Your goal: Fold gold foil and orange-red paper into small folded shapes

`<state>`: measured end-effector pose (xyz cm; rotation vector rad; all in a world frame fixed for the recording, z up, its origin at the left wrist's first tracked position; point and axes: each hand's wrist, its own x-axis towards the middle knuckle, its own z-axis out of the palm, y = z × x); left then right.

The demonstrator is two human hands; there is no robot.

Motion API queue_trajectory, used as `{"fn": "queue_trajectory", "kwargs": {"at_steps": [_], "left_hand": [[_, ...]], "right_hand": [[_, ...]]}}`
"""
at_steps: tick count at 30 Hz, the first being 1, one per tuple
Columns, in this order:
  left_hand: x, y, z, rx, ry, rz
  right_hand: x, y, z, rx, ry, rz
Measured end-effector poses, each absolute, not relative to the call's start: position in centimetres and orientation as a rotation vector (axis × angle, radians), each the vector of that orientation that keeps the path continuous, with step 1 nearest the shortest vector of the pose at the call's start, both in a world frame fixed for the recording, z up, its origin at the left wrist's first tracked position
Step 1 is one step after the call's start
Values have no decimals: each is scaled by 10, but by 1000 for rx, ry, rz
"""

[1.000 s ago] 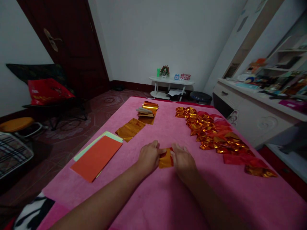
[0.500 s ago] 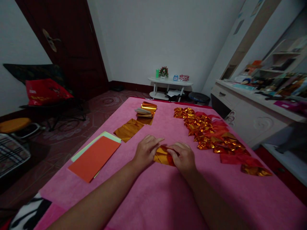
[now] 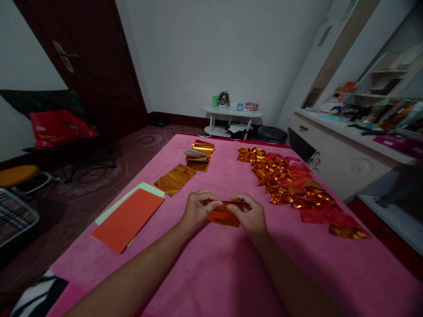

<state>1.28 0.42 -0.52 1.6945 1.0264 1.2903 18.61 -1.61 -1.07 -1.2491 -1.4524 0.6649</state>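
Observation:
Near the middle of the pink-covered table (image 3: pixel 211 268), a small orange-gold foil sheet (image 3: pixel 223 217) is held by its far edge. My left hand (image 3: pixel 197 210) pinches its left end between thumb and fingers. At the right end my right hand (image 3: pixel 249 215) pinches it the same way, thumb in front. The far edge looks folded over, and the fingers cover part of it. Beyond my left hand lies a flat gold foil sheet (image 3: pixel 176 179). Several crumpled, shiny gold foil pieces (image 3: pixel 274 169) lie in rows to the right, with red sheets (image 3: pixel 325 216) among them.
Orange paper (image 3: pixel 130 220) rests on pale green paper (image 3: pixel 150 189) at the left. A foil roll (image 3: pixel 203 147) and a stack of small grey and gold pieces (image 3: pixel 195 154) stand farther back. A cluttered white dresser (image 3: pixel 350 149) borders the right side.
My left fingers, stretched out before, have curled onto the foil's far edge. Both thumbs now press on it, and the edge is raised and folded. The view has shifted slightly.

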Motion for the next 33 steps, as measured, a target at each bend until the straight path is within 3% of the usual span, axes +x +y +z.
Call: {"fn": "queue_trajectory", "kwargs": {"at_steps": [5, 19, 33], "left_hand": [[13, 4, -3, 1635, 1018, 1311], [18, 2, -8, 1614, 1023, 1189], [10, 11, -22, 1593, 1297, 1116]], "right_hand": [[186, -17, -5, -1161, -1375, 805], [185, -18, -10, -1197, -1467, 762], [196, -9, -22, -1326, -1299, 845]]}}
